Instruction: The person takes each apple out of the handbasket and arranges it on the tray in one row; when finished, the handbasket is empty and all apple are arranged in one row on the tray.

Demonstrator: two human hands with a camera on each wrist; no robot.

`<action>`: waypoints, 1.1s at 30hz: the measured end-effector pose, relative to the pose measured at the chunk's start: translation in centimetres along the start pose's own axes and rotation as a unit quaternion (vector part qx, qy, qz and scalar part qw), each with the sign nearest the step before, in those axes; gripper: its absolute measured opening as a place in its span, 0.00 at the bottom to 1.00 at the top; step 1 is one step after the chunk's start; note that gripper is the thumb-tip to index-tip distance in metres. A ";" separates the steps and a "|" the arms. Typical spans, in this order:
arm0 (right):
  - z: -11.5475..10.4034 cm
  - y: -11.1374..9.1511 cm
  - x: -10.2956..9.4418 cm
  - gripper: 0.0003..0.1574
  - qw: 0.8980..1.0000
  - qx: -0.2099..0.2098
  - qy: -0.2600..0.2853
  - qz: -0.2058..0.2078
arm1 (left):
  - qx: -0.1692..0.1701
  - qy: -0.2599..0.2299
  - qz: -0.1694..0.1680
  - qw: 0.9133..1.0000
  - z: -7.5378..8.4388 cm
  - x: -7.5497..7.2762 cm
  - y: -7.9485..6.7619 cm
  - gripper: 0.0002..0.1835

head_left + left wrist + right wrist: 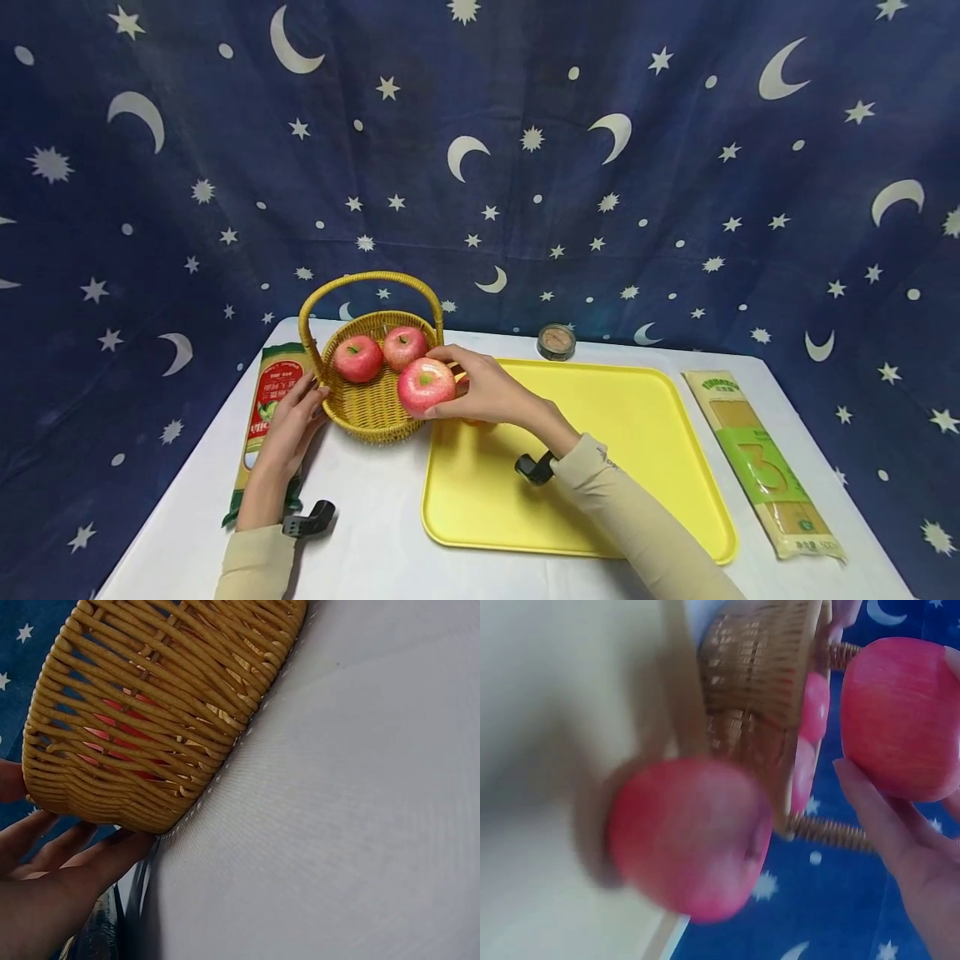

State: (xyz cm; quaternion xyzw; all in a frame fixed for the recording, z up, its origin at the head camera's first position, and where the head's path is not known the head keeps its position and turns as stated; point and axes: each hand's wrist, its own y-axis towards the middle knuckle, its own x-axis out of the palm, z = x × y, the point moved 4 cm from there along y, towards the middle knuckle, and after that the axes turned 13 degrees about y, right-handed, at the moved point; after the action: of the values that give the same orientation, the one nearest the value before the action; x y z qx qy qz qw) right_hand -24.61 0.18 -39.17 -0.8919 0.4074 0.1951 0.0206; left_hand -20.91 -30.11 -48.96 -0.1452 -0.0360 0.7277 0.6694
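Head view: the held apple (pixel 424 395) points its stem end (pixel 426 379) upward.

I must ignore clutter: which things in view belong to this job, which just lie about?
Likely the job:
apple in right hand
two apples in wicker basket
another apple on yellow tray

Likely lying about:
red-labelled packet
green-banded packet
small round container

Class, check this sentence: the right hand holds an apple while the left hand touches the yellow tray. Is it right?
Not quite: the left hand touches the wicker basket, not the yellow tray, as the head view shows. The right hand does hold an apple.
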 end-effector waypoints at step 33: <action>6.6 -8.8 -9.2 0.46 0.991 0.077 -0.019 0.105 | 0.000 -0.003 -0.008 1.000 -0.2 -0.1 0.0 0.37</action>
State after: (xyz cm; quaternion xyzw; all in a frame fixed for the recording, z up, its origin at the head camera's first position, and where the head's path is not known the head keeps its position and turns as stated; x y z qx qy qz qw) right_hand -25.75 13.92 -42.96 -0.8359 0.5125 0.1813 0.0762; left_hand -20.86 -30.22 -49.13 -0.1429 -0.0394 0.7226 0.6752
